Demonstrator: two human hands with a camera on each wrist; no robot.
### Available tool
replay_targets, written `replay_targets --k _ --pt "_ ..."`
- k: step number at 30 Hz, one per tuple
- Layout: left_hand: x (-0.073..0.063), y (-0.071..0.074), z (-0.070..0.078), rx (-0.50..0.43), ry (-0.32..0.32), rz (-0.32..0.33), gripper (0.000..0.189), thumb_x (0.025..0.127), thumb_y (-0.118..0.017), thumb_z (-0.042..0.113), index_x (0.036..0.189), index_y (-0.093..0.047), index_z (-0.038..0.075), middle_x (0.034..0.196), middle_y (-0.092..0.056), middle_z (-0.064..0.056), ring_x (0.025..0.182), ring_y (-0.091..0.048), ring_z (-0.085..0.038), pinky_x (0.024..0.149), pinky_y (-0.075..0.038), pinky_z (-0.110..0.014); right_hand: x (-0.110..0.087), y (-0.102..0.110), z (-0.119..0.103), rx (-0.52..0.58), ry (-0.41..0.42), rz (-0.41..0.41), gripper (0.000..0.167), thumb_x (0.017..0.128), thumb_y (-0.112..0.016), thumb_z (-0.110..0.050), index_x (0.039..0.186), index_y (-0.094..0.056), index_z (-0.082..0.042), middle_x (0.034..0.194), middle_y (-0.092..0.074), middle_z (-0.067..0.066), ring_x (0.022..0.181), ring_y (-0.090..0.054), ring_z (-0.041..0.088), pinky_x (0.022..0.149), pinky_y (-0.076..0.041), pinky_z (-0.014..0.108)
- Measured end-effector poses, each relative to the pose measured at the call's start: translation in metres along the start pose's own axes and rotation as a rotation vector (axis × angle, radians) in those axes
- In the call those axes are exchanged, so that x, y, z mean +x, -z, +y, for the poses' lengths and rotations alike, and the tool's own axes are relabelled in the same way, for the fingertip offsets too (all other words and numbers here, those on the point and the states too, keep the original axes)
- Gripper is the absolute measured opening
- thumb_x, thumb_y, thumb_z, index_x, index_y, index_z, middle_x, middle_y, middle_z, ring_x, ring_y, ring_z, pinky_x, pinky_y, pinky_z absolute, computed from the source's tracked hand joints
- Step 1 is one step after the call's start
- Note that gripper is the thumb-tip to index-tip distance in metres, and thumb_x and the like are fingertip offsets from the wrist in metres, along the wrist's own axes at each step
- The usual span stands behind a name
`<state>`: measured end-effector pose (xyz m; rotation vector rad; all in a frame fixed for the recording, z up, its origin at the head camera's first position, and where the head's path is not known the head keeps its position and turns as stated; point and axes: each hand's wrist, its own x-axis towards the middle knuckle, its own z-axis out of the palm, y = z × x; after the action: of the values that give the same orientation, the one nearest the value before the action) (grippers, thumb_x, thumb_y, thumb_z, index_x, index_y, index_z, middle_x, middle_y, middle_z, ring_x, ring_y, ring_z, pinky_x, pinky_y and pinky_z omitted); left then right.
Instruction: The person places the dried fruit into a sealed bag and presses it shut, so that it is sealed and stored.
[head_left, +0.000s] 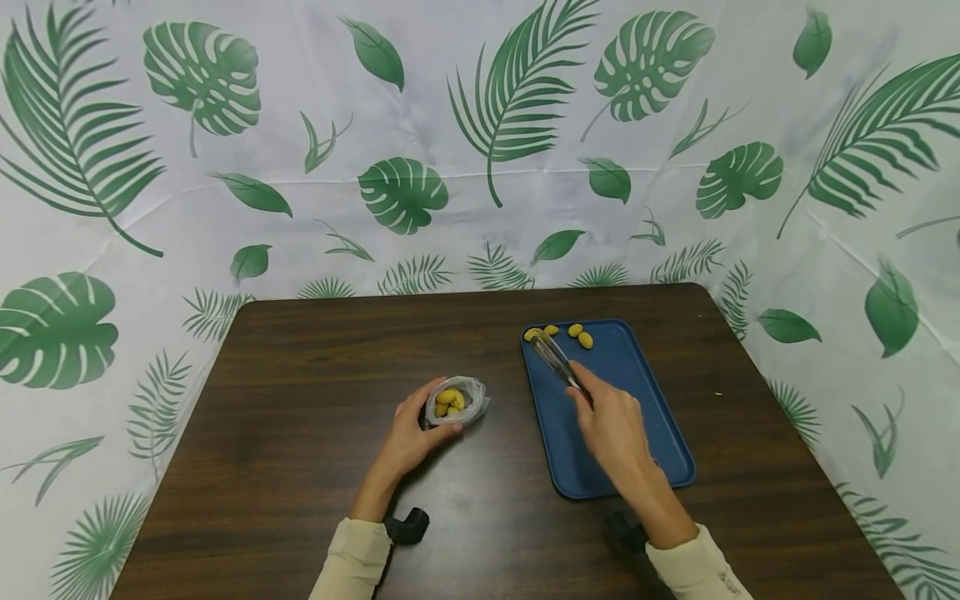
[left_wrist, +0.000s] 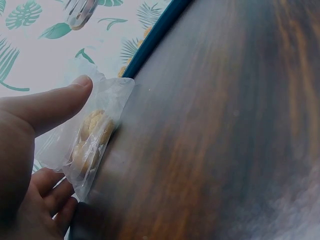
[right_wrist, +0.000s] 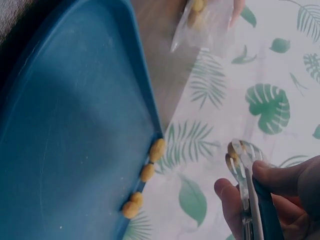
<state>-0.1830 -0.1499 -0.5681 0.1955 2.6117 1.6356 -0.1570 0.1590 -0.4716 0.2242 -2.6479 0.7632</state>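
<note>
My left hand [head_left: 412, 433] holds a clear plastic bag [head_left: 474, 406] upright on the table, thumb on one side and fingers on the other. Inside the open bag lie several small yellow oval pieces [head_left: 450, 400], like nuts or small fruits. My right hand [head_left: 615, 425] grips metal tongs [head_left: 553, 360] with dark handles, above the blue tray [head_left: 607, 450]. In the right wrist view, a yellow-brown piece [right_wrist: 233, 150] sits between the tongs' tips. Several more yellow pieces [head_left: 585, 340] lie along the tray's far edge; the tongs' tips overlap the leftmost in the head view.
Everything stands on a dark wooden table [head_left: 315, 375], with the tray to the right of the bag. A white cloth with green leaves [head_left: 405, 196] hangs behind and beside the table. A black wrist mount [head_left: 408, 527] sits by the left sleeve.
</note>
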Motion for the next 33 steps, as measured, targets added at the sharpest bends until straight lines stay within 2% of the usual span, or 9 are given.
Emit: replay_targets --k 6,15,23,33 --pt "0.0 -0.001 -0.002 0.008 -0.005 0.003 0.077 0.083 -0.088 0.031 0.151 -0.051 0.034 0.156 -0.053 -0.001 0.146 -0.036 -0.038 0.114 -0.029 -0.066 -0.003 -0.005 -0.004 0.018 0.013 -0.009 0.041 0.097 -0.073 -0.013 0.137 -0.067 -0.005 0.118 -0.075 0.022 0.084 -0.076 0.032 0.068 -0.059 0.048" --pt "0.0 -0.002 -0.005 0.014 -0.01 0.005 0.077 0.083 -0.087 0.033 0.151 -0.051 0.034 0.156 -0.053 -0.002 0.145 -0.037 -0.038 0.113 -0.03 -0.066 -0.005 -0.011 -0.007 0.038 0.014 -0.035 0.042 0.097 -0.072 -0.014 0.138 -0.066 -0.006 0.117 -0.076 0.02 0.07 -0.069 0.022 0.06 -0.053 0.035" --pt "0.0 -0.002 -0.005 0.017 -0.011 0.008 0.077 0.083 -0.087 0.033 0.151 -0.051 0.033 0.156 -0.053 -0.002 0.145 -0.038 -0.038 0.114 -0.03 -0.066 -0.008 -0.014 -0.011 0.051 0.002 -0.084 0.042 0.099 -0.069 -0.014 0.14 -0.064 -0.007 0.117 -0.076 0.019 0.055 -0.053 0.009 0.05 -0.042 0.024" --pt "0.0 -0.002 -0.005 0.02 -0.012 0.006 0.077 0.084 -0.087 0.035 0.151 -0.051 0.034 0.156 -0.053 -0.002 0.145 -0.038 -0.037 0.113 -0.03 -0.066 -0.013 -0.019 -0.017 0.09 0.014 -0.111 0.042 0.1 -0.068 -0.014 0.142 -0.064 -0.007 0.117 -0.077 0.017 0.047 -0.043 0.005 0.045 -0.037 0.022"
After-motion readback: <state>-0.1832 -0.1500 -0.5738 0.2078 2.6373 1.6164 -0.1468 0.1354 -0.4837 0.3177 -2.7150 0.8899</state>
